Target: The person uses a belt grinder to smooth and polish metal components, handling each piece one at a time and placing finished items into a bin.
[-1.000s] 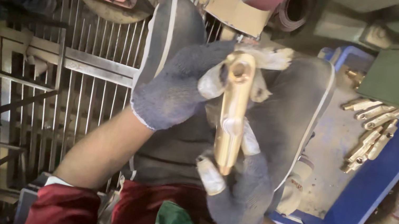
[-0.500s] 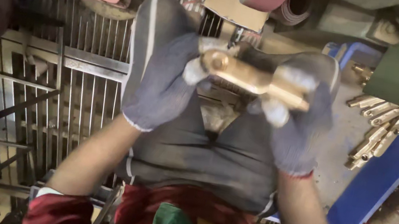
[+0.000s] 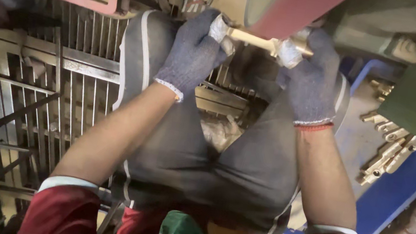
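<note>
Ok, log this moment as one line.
left hand: grips brass part | right hand: grips other end | part: level, under red belt

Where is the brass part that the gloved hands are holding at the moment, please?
In the head view the brass part lies crosswise near the top centre, gripped between the left hand and the right hand, just under the red belt.

The light here is dim and warm — it falls from above on my gloved left hand and right hand. The corners are dark, edges stretch and blur, the brass piece glares slightly.
</note>
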